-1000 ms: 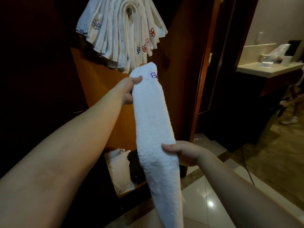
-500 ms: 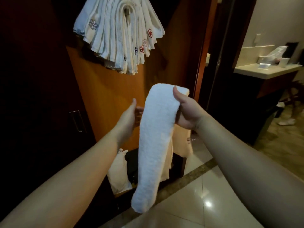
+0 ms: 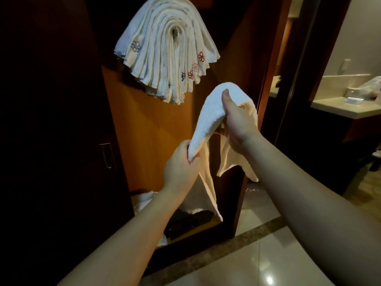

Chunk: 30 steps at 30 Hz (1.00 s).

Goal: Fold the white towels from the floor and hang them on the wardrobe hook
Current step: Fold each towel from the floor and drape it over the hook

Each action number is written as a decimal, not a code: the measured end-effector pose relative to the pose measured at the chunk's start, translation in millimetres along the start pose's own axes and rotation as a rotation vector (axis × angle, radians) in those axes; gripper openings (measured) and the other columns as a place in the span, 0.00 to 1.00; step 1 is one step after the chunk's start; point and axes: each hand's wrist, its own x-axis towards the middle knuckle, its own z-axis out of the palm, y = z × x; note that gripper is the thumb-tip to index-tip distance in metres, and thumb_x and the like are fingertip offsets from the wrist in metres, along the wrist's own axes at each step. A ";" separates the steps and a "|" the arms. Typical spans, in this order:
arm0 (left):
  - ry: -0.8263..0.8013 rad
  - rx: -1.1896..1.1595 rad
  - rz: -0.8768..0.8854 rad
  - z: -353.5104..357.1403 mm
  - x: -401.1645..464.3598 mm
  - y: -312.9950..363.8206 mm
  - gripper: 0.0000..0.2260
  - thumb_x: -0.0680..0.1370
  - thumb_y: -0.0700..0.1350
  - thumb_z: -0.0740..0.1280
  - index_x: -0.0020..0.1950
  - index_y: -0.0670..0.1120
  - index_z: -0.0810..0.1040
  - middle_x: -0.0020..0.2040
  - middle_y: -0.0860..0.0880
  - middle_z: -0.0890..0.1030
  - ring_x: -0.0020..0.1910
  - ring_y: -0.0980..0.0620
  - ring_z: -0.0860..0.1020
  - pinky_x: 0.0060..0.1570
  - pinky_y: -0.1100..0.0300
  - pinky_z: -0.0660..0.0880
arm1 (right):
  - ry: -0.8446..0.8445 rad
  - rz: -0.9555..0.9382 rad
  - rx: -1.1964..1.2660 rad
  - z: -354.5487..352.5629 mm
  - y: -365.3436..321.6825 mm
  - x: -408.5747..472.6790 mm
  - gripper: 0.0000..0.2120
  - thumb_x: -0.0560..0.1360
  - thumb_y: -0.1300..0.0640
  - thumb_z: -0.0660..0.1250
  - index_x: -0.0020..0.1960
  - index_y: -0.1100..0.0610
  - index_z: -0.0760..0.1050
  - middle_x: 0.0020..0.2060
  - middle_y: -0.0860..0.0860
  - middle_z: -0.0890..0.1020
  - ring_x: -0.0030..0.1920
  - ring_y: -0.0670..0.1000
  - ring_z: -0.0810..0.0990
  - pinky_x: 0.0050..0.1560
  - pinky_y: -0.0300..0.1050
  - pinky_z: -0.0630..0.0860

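Observation:
A white towel [image 3: 208, 118], folded into a long strip, is doubled over in front of the open wardrobe. My right hand [image 3: 237, 122] grips its upper fold, thumb on top. My left hand [image 3: 181, 168] grips the lower end of the front layer. Loose towel ends hang down behind and below both hands. Up on the wardrobe hook hangs a thick fan of several folded white towels [image 3: 167, 50] with small embroidered marks; the hook itself is hidden under them.
The orange wooden wardrobe panel [image 3: 148, 131] stands behind the towel, with a dark door and handle [image 3: 106, 155] to the left. White and dark items [image 3: 185, 219] lie on the wardrobe bottom. A glossy tiled floor [image 3: 247, 265] and a bathroom counter [image 3: 346, 108] lie to the right.
The towel hung long from my left hand; my right hand lifted its middle into a fold. Now my left hand has dropped and taken hold of the front layer's lower end.

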 end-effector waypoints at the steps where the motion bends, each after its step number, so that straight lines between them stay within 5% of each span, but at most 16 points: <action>1: 0.022 -0.010 0.017 2.2 1.7 1.1 0.16 0.78 0.48 0.67 0.62 0.64 0.69 0.48 0.63 0.76 0.45 0.62 0.78 0.40 0.60 0.80 | 0.002 -0.011 -0.017 -1.2 -0.6 0.9 0.36 0.77 0.30 0.58 0.73 0.56 0.68 0.69 0.54 0.75 0.68 0.56 0.74 0.69 0.60 0.73; 4: 0.077 -0.038 0.046 8.6 7.3 4.4 0.16 0.78 0.46 0.69 0.55 0.66 0.67 0.49 0.64 0.73 0.48 0.66 0.76 0.37 0.68 0.74 | 0.033 -0.076 -0.209 -2.0 -0.5 1.3 0.48 0.71 0.25 0.58 0.77 0.59 0.65 0.69 0.52 0.73 0.67 0.54 0.72 0.70 0.56 0.69; 9: 0.124 -0.098 0.023 17.0 10.6 5.4 0.16 0.78 0.45 0.70 0.62 0.56 0.70 0.52 0.62 0.71 0.52 0.70 0.73 0.39 0.78 0.72 | 0.148 -0.257 -0.393 -5.4 1.4 4.8 0.41 0.73 0.28 0.60 0.70 0.61 0.73 0.53 0.47 0.75 0.54 0.49 0.73 0.54 0.47 0.68; 12: 0.083 -0.016 -0.002 22.6 10.0 2.0 0.18 0.77 0.49 0.70 0.65 0.56 0.70 0.53 0.61 0.70 0.48 0.62 0.77 0.35 0.69 0.74 | 0.174 -0.287 -0.411 -5.3 0.9 7.3 0.32 0.77 0.34 0.63 0.66 0.60 0.75 0.47 0.46 0.76 0.51 0.48 0.74 0.53 0.45 0.69; 16: -0.036 0.056 -0.048 27.2 10.4 -21.9 0.06 0.79 0.52 0.67 0.55 0.59 0.75 0.49 0.57 0.76 0.42 0.60 0.77 0.37 0.64 0.74 | 0.209 -0.331 -0.408 -10.9 -8.3 12.7 0.16 0.80 0.41 0.62 0.55 0.53 0.73 0.42 0.41 0.74 0.45 0.41 0.73 0.52 0.42 0.70; 20: -0.102 -0.059 -0.080 25.4 9.2 -38.6 0.07 0.79 0.63 0.63 0.55 0.66 0.72 0.50 0.64 0.73 0.50 0.64 0.76 0.42 0.67 0.74 | 0.181 -0.275 -0.254 -18.7 -21.6 17.5 0.20 0.76 0.39 0.61 0.57 0.55 0.72 0.48 0.45 0.77 0.55 0.49 0.77 0.65 0.56 0.75; 23: -0.109 -0.130 -0.126 27.0 11.7 -51.8 0.12 0.79 0.57 0.65 0.63 0.63 0.73 0.54 0.67 0.73 0.56 0.62 0.76 0.49 0.62 0.76 | 0.154 -0.238 -0.173 -18.6 -27.5 21.0 0.20 0.72 0.37 0.60 0.51 0.52 0.75 0.49 0.47 0.79 0.55 0.49 0.78 0.66 0.58 0.75; 26: -0.172 -0.093 -0.195 27.0 11.9 -64.4 0.11 0.77 0.56 0.68 0.58 0.66 0.73 0.51 0.64 0.78 0.52 0.62 0.78 0.46 0.59 0.79 | 0.165 -0.243 -0.122 -17.7 -28.7 25.4 0.12 0.73 0.38 0.60 0.43 0.47 0.72 0.48 0.46 0.78 0.53 0.47 0.77 0.65 0.57 0.75; 30: -0.147 0.154 -0.234 20.6 12.7 -80.8 0.08 0.78 0.46 0.68 0.50 0.61 0.75 0.45 0.58 0.80 0.45 0.56 0.80 0.48 0.49 0.81 | 0.146 -0.217 -0.037 -24.4 -28.8 33.2 0.16 0.73 0.38 0.61 0.49 0.49 0.74 0.52 0.49 0.80 0.56 0.50 0.79 0.65 0.56 0.76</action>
